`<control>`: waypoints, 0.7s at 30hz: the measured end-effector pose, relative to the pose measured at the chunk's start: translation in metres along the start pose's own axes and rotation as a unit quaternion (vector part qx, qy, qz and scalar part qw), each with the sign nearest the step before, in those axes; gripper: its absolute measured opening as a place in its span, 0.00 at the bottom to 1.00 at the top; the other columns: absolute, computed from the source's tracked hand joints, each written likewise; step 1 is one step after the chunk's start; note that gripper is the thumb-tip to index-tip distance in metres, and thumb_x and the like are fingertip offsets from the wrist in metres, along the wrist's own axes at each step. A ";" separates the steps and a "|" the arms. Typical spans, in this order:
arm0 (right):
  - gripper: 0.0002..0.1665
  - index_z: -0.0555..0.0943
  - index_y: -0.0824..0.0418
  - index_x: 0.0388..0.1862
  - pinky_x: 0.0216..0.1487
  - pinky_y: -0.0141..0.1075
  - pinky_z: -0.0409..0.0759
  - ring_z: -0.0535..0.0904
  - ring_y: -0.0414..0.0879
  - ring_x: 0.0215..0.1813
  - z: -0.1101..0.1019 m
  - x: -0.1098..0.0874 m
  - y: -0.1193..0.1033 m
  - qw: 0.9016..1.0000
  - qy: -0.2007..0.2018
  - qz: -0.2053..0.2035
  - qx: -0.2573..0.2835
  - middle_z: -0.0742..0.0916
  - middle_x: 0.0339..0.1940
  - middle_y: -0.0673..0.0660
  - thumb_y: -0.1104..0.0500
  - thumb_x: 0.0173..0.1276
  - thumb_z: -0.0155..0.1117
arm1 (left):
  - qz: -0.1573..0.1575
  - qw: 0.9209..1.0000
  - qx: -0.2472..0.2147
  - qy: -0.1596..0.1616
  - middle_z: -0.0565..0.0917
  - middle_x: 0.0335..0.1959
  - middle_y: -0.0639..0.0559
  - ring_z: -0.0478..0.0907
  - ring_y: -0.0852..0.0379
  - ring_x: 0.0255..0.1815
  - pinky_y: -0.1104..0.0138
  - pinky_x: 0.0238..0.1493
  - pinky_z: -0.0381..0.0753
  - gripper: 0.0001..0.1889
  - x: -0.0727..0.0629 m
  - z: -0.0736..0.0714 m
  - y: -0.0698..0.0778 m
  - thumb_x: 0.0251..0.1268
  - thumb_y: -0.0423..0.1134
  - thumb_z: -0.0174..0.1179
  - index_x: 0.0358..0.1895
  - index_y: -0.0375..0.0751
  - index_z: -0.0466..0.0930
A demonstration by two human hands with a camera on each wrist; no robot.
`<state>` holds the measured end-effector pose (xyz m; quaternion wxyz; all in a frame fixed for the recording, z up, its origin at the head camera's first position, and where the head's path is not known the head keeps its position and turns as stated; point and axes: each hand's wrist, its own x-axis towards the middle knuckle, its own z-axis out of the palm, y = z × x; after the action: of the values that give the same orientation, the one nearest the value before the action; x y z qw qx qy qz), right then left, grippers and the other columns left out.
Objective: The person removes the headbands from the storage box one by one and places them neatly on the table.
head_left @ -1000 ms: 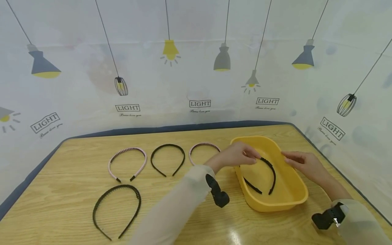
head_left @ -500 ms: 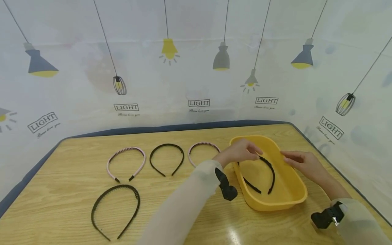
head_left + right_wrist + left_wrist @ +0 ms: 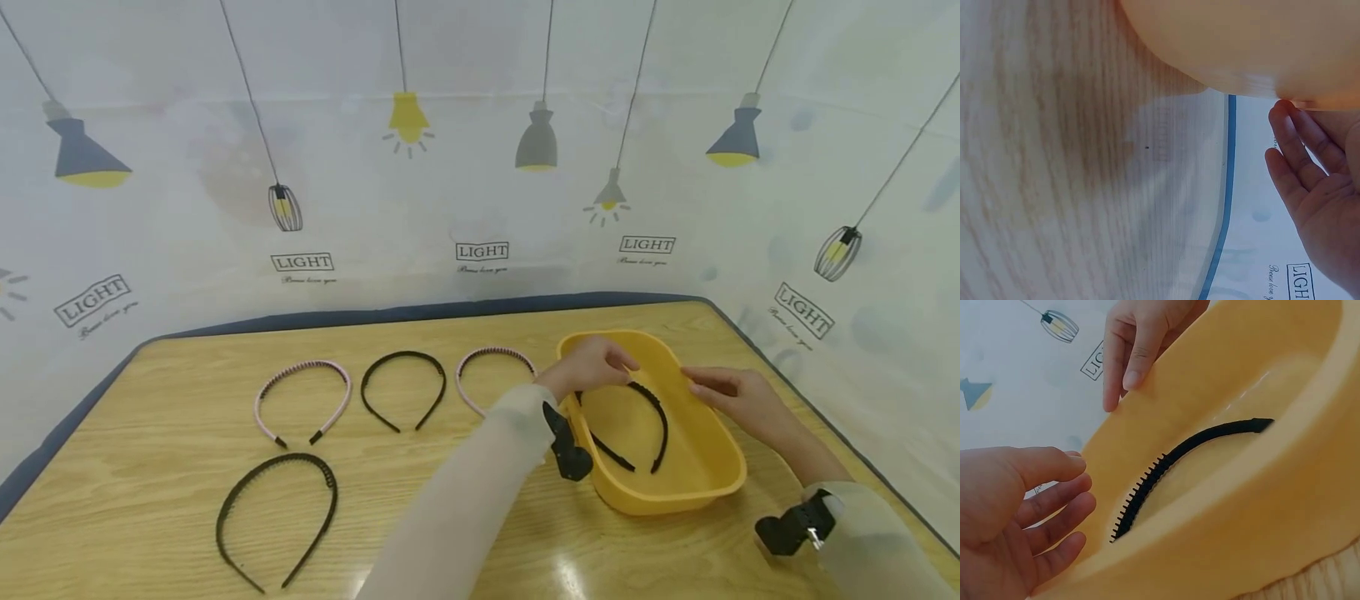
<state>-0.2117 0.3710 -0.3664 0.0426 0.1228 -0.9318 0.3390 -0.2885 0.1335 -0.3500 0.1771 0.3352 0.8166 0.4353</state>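
A black headband (image 3: 658, 417) with comb teeth lies inside the yellow plastic basin (image 3: 720, 475); part of it is hidden behind my left hand in the head view. My left hand (image 3: 588, 367) hovers over the basin's left rim. Its fingers are relaxed and hold nothing, apart from the headband (image 3: 1210, 434) in the left wrist view. My right hand (image 3: 742, 400) touches the basin's right rim with fairly straight fingers. In the right wrist view, a fingertip of this hand (image 3: 1322, 194) meets the basin's underside edge (image 3: 1241, 75).
Left of the basin lie a pink headband (image 3: 463, 390), a black headband (image 3: 365, 392), another pink headband (image 3: 348, 392) and a larger toothed black headband (image 3: 220, 517). They rest on the wooden table (image 3: 150, 467). A lamp-printed cloth (image 3: 337, 183) stands behind.
My left hand has drawn slightly away from the headband in the basin, its fingers loosening. The right hand keeps its place at the rim. The head view has shifted a little.
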 end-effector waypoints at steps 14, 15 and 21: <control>0.24 0.74 0.69 0.58 0.41 0.26 0.77 0.71 0.22 0.43 -0.001 -0.002 0.003 1.000 0.008 0.003 0.004 0.79 0.53 0.67 0.55 0.69 0.55 | -0.046 0.999 0.005 0.023 0.81 0.45 0.48 0.76 0.57 0.43 0.72 0.38 0.75 0.11 0.021 0.009 -0.002 0.61 0.30 0.57 0.47 0.36 0.82; 0.24 0.74 0.69 0.58 0.41 0.26 0.77 0.72 0.22 0.43 0.000 -0.002 0.004 1.000 0.008 0.003 0.004 0.79 0.53 0.67 0.55 0.69 0.55 | -0.046 0.999 0.011 0.023 0.81 0.45 0.48 0.76 0.56 0.44 0.72 0.38 0.75 0.12 0.022 0.009 -0.002 0.61 0.29 0.57 0.47 0.36 0.82; 0.23 0.74 0.69 0.57 0.41 0.27 0.77 0.76 0.29 0.44 0.001 0.000 0.003 1.000 0.010 -0.002 0.011 0.79 0.53 0.67 0.57 0.68 0.56 | -0.056 0.997 0.035 0.029 0.81 0.46 0.48 0.76 0.56 0.45 0.72 0.39 0.75 0.12 0.024 0.010 -0.003 0.61 0.29 0.57 0.47 0.36 0.82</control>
<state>-0.2122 0.3730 -0.3692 0.0510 0.1221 -0.9271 0.3507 -0.3005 0.1555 -0.3579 0.1653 0.2824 0.8534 0.4058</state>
